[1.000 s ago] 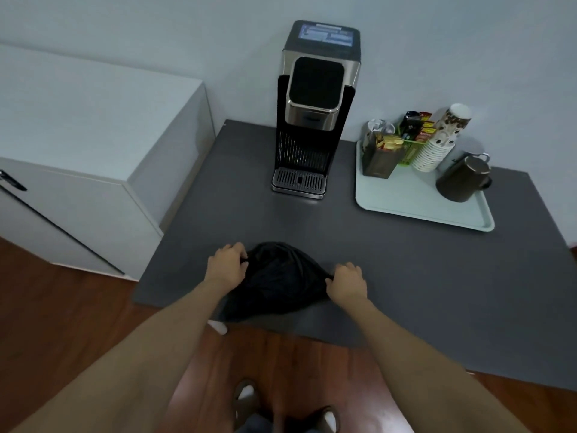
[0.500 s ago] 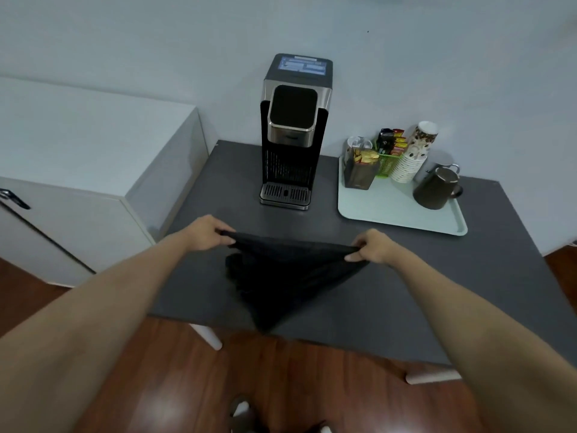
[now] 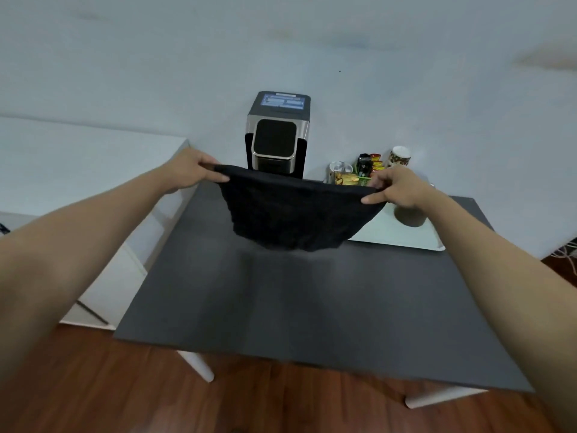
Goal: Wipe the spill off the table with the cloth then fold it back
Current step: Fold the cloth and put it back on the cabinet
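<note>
A black cloth [image 3: 293,214] hangs in the air above the dark grey table [image 3: 296,307], stretched out between both hands. My left hand [image 3: 192,170] pinches its upper left corner and my right hand [image 3: 396,187] pinches its upper right corner. The cloth's lower edge hangs just above the table's far half. No spill shows on the tabletop. The cloth hides the lower part of the machine behind it.
A water dispenser [image 3: 278,132] stands at the table's back edge. A pale tray [image 3: 402,234] at the back right carries paper cups [image 3: 399,156], sachets [image 3: 368,168] and a dark mug [image 3: 410,215]. A white cabinet [image 3: 78,164] adjoins the table's left side. Wooden floor lies below.
Both hands have lifted the cloth off the table's front edge, carried it up and farther back, and spread it wide. The view has tilted upward.
</note>
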Available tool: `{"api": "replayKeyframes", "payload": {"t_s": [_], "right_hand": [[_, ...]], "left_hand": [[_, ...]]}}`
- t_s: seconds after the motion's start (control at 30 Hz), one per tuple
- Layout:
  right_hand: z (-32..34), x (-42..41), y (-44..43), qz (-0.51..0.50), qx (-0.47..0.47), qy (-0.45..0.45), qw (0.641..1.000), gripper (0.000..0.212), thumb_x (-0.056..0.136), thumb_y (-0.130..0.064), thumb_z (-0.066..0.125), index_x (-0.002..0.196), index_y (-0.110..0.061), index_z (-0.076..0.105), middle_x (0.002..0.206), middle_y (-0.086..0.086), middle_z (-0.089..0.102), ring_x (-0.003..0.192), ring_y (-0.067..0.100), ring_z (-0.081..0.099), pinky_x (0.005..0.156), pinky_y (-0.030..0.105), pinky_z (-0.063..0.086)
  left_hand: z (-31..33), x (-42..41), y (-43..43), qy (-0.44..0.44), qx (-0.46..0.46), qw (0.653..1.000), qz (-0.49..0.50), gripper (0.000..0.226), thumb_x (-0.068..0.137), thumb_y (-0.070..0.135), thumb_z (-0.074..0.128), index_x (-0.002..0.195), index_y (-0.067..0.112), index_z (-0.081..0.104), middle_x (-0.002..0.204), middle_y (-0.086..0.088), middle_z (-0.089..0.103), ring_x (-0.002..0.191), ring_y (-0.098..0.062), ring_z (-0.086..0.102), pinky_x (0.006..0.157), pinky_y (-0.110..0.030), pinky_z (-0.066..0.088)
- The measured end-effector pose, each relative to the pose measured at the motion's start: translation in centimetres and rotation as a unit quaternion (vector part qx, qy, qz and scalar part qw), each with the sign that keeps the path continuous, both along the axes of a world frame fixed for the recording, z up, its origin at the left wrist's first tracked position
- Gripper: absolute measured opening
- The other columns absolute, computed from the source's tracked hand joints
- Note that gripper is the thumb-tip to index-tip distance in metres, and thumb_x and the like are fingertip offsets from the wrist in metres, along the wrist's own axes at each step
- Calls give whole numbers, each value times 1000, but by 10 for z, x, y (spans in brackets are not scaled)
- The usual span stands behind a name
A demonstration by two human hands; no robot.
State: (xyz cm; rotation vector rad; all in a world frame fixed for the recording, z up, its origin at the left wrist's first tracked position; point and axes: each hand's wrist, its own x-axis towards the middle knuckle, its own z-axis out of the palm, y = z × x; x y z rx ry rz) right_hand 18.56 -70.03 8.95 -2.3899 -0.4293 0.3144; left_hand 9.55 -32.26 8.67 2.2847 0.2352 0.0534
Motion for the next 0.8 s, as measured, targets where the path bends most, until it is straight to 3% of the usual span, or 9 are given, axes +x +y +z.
{"api": "replayKeyframes", "payload": {"t_s": [0.1,0.23,0.37,0.47,0.57,0.67,0.8], "right_hand": [[-8,-10,-5,16,-6,44,999,22,66,-10,81,68,-18,61,77,4,58,77,20,53,66,26,41],[-45,-31,-12,64,-98,164,979,18,66,-14,82,67,-21,65,70,-1,63,68,13,55,64,22,42],[-93,-49,-19,108,-154,339,922,20,69,-10,80,74,-16,62,73,8,58,64,16,49,60,21,41],[-123,-59,-23,128,-177,437,872,19,75,-5,74,76,-15,58,60,-3,60,53,7,53,51,18,41],[-140,-62,-23,138,-193,488,840,19,80,-4,69,77,-17,56,57,-6,57,57,6,52,53,18,41],[-148,-56,-20,99,-181,471,858,16,80,-5,70,83,-17,58,59,-3,51,56,8,45,50,18,41],[-164,-34,-9,-20,-129,272,953,21,77,-9,73,97,-6,68,81,6,60,73,16,52,57,19,43]], "left_hand": [[-12,-10,-3,57,-5,998,-39,24,73,12,75,96,7,72,89,-9,67,90,-15,56,73,-12,39],[-55,-37,-4,186,42,977,-94,19,69,20,79,87,16,77,91,-9,73,87,-15,60,86,-24,39],[-103,-63,-11,307,37,944,-120,19,66,22,81,84,19,77,82,-3,73,76,-9,61,77,-17,42],[-126,-73,-18,428,51,888,-159,15,66,27,81,80,23,76,65,9,71,57,-2,62,57,-12,44],[-139,-74,-23,509,66,839,-181,7,70,31,78,74,29,72,64,12,69,59,-1,58,59,-15,41],[-147,-66,-22,511,34,847,-142,13,76,29,74,86,26,67,67,14,70,58,6,64,61,-17,42],[-161,-46,-23,403,-42,914,-17,17,83,29,67,96,19,62,69,8,64,44,4,57,47,-17,33]]}}
